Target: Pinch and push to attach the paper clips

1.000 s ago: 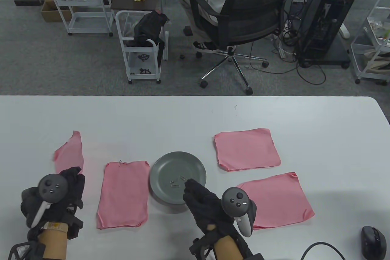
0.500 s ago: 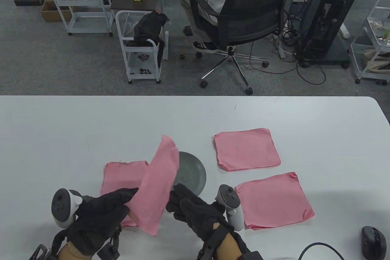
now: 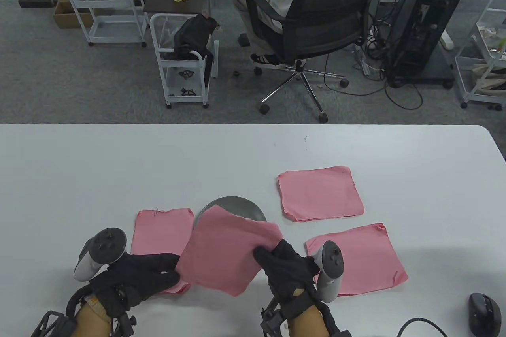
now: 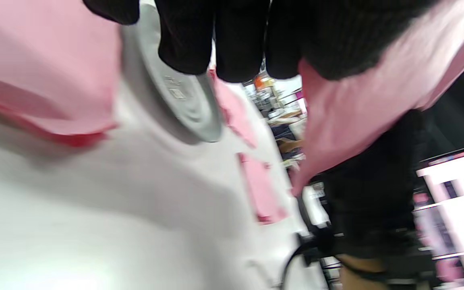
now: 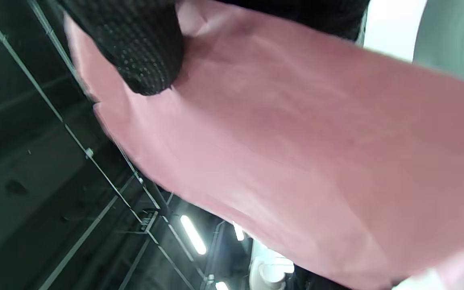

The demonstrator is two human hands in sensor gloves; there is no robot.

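Both hands hold one pink paper stack in the air above the grey plate, which it mostly hides. My left hand pinches the stack's left corner; my right hand pinches its right edge. In the right wrist view a gloved finger presses on the pink stack. The left wrist view shows gloved fingertips over the plate and the held pink stack. A second pink stack with a paper clip on its top edge lies left of the plate. The clips in the plate are hidden.
Two more pink stacks lie to the right, one at the back, one nearer. A black mouse and a cable sit at the front right corner. Beyond the table's far edge stand an office chair and carts.
The left hand brought the pink stack from the far left across to the plate. The right hand left the plate and took hold of the stack's right edge, which now lies flatter.
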